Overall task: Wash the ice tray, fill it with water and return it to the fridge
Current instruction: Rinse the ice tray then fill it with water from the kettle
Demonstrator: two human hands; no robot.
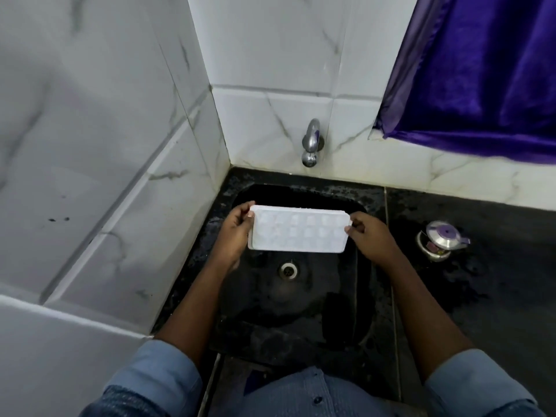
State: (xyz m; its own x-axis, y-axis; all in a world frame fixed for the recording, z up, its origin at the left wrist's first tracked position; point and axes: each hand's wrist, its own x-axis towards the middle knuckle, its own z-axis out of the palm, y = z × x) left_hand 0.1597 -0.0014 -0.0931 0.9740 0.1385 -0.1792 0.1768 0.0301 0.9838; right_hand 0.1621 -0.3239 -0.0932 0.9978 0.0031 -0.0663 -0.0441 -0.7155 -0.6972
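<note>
1. We see the sink (331, 296) below us, its tap (311, 142) on the wall beyond.
2. The ice tray (298, 233) hangs over the sink, long axis left to right, short of the tap.
3. Our left hand (236, 233) and right hand (371, 236) each pinch one short end, fingers (358, 219) curled round the rim.

Both arms were stretched forward and bare below the pushed-up blue sleeves (162, 374), the forearms angling in toward each other. The left hand (237, 228) gripped one short end of the ice tray (298, 234), fingers curled round its edge. The right hand (368, 233) held the opposite end, fingertips on the rim. Both wrists were nearly straight, and the hands were level with each other.
</note>
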